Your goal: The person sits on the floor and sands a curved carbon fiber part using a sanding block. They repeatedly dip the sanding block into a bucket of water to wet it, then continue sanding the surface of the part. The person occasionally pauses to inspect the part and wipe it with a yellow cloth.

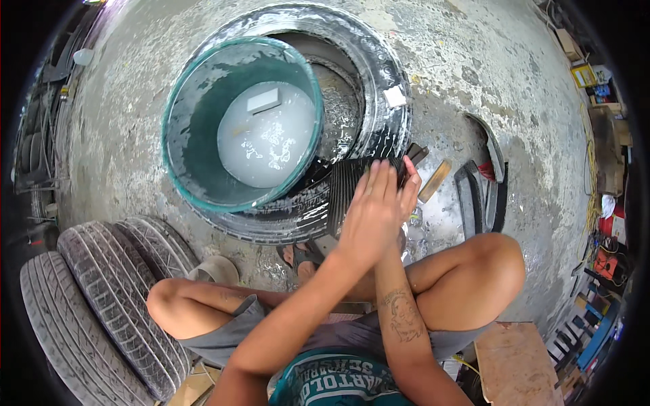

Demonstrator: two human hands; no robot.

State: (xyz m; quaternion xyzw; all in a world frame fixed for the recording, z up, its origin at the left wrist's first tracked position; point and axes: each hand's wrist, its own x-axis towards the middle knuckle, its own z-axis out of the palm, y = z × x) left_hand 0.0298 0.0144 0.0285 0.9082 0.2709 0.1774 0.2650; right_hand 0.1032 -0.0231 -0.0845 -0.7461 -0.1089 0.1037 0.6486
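A black piece with a finely ribbed surface (347, 189), apparently rubber, is held upright over the near right edge of a wet tire (298, 227). My left hand (374, 210) lies flat across its right side, fingers stretched out and close together. Beneath it my right hand (410, 189) grips the piece at its right edge, mostly hidden by the left. A green tub (175, 145) of cloudy, sudsy water leans inside the tire, and a white block (264, 101) sits in that water. Another white piece (395, 97) rests on the tire's right rim.
Right of my hands lie a wooden strip (435, 181) and curved dark rubber pieces (474, 199) on wet concrete. Several tires (108, 271) stand at my left, beside a small pale bucket (217, 269). A wooden board (518, 358) is near my right knee; clutter lines the right wall.
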